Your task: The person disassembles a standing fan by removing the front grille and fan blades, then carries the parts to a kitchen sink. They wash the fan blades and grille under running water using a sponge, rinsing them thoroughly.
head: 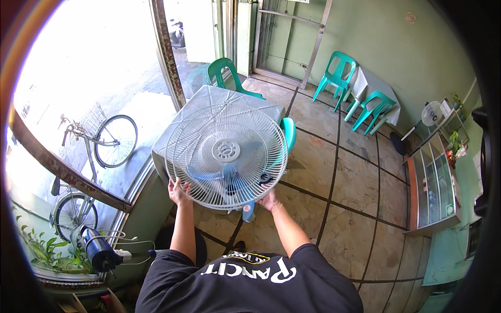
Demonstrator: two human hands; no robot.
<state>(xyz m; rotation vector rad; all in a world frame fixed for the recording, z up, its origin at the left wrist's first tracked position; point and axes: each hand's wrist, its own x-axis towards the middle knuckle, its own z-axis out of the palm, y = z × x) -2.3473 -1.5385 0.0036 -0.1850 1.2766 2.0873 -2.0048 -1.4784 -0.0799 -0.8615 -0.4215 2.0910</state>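
A round white wire fan grille with a plastic hub is held up before my chest. My left hand grips its lower left rim. On the lower right rim is my right hand, its fingers partly hidden behind the wires. Blue shapes, possibly fan blades, show through the grille, but I cannot tell whether they are inside or behind it. A small black ring-like part shows at its right side. Beyond the grille stands a table with a grey cloth, partly covered from view.
A dark blue fan motor with white cords is at lower left, by the window. Green plastic chairs stand at the table and by another cloth-covered table. A glass display cabinet and a pedestal fan are at right. Outside is a bicycle.
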